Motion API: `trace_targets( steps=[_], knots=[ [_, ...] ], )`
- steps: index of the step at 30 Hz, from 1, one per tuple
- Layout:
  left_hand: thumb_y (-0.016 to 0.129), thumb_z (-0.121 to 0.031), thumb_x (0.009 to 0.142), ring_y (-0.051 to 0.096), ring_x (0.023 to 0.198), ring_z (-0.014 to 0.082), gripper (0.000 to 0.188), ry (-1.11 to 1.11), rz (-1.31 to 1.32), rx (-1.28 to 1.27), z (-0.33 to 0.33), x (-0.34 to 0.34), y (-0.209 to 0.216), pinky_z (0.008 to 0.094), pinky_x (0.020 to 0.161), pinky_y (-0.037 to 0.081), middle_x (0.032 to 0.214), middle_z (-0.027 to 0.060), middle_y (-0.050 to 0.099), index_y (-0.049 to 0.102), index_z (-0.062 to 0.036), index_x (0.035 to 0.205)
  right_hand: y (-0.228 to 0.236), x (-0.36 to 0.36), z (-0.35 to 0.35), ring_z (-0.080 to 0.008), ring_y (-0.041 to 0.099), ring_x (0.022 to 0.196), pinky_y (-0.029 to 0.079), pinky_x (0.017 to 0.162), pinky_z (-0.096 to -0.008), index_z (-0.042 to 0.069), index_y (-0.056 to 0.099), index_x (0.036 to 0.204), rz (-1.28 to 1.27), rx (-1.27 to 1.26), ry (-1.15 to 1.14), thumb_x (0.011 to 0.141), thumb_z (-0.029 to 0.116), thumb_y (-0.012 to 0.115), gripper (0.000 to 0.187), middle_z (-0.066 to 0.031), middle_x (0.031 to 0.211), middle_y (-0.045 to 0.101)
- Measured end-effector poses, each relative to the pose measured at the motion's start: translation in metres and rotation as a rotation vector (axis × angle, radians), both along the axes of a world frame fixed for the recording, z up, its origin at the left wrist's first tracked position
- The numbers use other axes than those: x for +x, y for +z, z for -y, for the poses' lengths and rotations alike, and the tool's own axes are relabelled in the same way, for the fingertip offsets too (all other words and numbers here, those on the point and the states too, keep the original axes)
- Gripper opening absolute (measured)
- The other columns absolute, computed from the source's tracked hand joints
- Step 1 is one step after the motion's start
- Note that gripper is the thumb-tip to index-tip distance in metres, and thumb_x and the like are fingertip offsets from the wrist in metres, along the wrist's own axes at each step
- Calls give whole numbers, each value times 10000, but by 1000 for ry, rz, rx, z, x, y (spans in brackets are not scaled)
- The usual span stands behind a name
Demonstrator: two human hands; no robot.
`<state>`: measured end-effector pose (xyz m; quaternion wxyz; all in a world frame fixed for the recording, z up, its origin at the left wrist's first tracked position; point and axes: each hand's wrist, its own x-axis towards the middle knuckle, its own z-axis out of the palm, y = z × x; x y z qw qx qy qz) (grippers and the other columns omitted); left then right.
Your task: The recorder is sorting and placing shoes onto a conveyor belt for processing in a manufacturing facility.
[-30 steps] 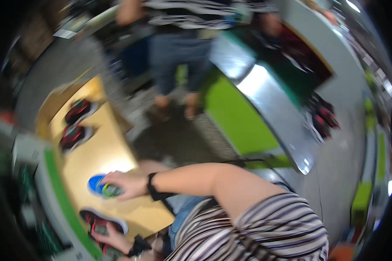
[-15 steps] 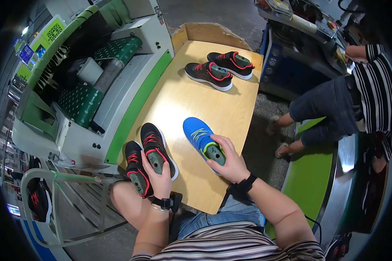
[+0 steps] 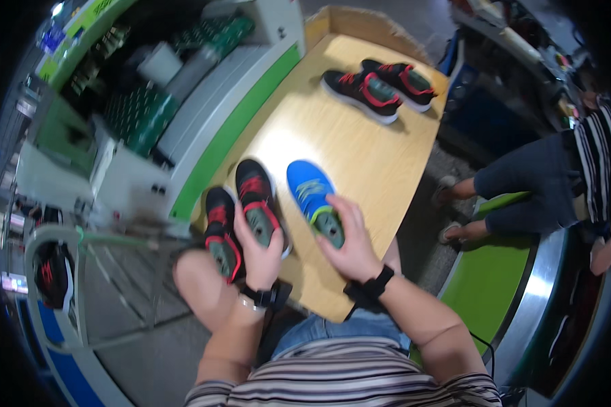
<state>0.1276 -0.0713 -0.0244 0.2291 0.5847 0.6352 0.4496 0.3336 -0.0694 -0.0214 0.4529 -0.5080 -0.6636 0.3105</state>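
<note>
My left hand is closed round the heel of a black sneaker with red laces and a dark green shoe last inside. A matching black sneaker lies against its left side, at the table's edge, beside my fingers. To the right, my right hand grips the heel of a blue sneaker with yellow-green laces and collar, also filled with a green last. All three toes point away from me over the light wooden table. A narrow gap separates the blue sneaker from the black ones.
Another pair of black-and-red sneakers stands at the table's far end. A machine with a green dotted conveyor borders the left. A metal rack holds a dark shoe. Another person stands at right beside a green surface.
The view has shifted, so the table sits farther right and higher. The blue sneaker, still in my right hand, is closer to the black pair. My left hand keeps its grip.
</note>
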Motion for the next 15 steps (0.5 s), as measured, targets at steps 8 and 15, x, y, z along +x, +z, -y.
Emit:
trace_targets(
  steps=[8, 15],
  knots=[
    [741, -92, 813, 190, 1479, 434, 1045, -94, 55, -87, 32, 40, 13, 469, 1218, 204, 1576, 299, 115, 36, 13, 1577, 2, -3, -11, -377, 416, 1353, 342, 1149, -431, 40, 385, 1473, -25, -30, 98, 801, 107, 760, 773, -212, 1425, 407],
    [790, -142, 809, 221, 1459, 430, 1090, -166, 149, -118, 48, 22, 15, 467, 1206, 246, 1534, 282, 164, 28, 14, 1573, 50, 7, 8, -378, 320, 1463, 297, 1186, -434, 78, 410, 1485, 160, -105, 126, 855, 101, 717, 701, -218, 1558, 312]
  ],
)
